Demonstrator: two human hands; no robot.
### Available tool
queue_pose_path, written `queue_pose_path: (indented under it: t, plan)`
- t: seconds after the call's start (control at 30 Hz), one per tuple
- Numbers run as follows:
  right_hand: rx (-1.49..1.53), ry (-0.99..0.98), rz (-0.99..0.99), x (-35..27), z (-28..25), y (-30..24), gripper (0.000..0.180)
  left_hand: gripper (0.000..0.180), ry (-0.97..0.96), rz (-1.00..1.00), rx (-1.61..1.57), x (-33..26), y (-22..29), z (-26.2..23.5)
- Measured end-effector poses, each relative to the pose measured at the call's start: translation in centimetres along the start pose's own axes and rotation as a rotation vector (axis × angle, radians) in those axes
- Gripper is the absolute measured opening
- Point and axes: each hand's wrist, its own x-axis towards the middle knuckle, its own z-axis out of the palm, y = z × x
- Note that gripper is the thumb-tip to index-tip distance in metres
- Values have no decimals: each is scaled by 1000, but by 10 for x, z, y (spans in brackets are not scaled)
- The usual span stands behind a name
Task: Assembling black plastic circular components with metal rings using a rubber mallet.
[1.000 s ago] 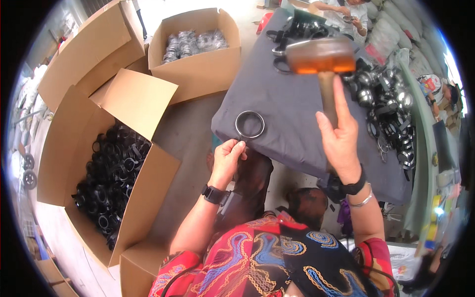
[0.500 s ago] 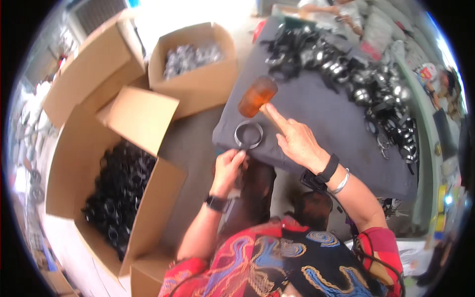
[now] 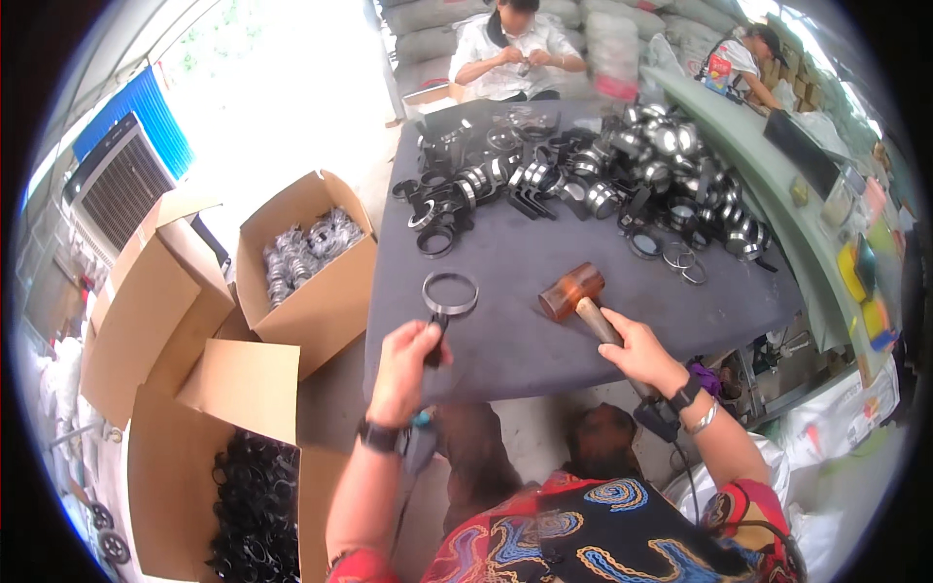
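My left hand [image 3: 400,371] is closed around the black handle [image 3: 436,345] of a metal ring [image 3: 451,310]. The ring sits over the grey tabletop, close to its near left edge. In my right hand [image 3: 641,354] is a mallet [image 3: 571,291] with a brown-orange head and a wooden handle. Its head is at or just above the tabletop, to the right of the ring and apart from it. Across the far side of the table [image 3: 505,360] lies a heap of metal rings with black handles [image 3: 583,170].
An open carton [image 3: 335,325] of silvery rings stands left of the table. Nearer, another carton [image 3: 170,466] holds black parts [image 3: 255,505]. Two loose rings [image 3: 693,269] lie at the table's right. Co-workers [image 3: 520,49] [image 3: 743,63] sit beyond it. An air cooler [image 3: 115,189] stands far left.
The view has tilted up, showing more of the far side. The mallet has moved from just beyond the ring to its right, away from it. Both hands keep their holds.
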Motion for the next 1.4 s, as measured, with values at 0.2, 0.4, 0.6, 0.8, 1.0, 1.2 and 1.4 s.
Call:
queue_pose_path:
  t: [0.2,0.4,0.6,0.8,1.0,1.2,1.4]
  plan:
    - [-352,364,-219,-50,-5,-11,46,26,-80,-53,-280,175,33,23]
    - [14,568,-105,-101,-25,14,32,49,168,12,271,285,73,20]
    - [-198,952,262,-177,-30,139,20,37,-43,255,347,146,23,116]
    - [431,1091,731,-236,12,236,15,45,-42,463,711,42,-75,129]
    - [-210,244,952,-255,115,303,28,53,21,664,991,27,-94,164]
    - [-252,145,1198,-273,147,383,27,57,35,643,1110,25,-90,176]
    - [-720,-330,1094,-326,161,499,26,63,25,553,1139,29,-83,186]
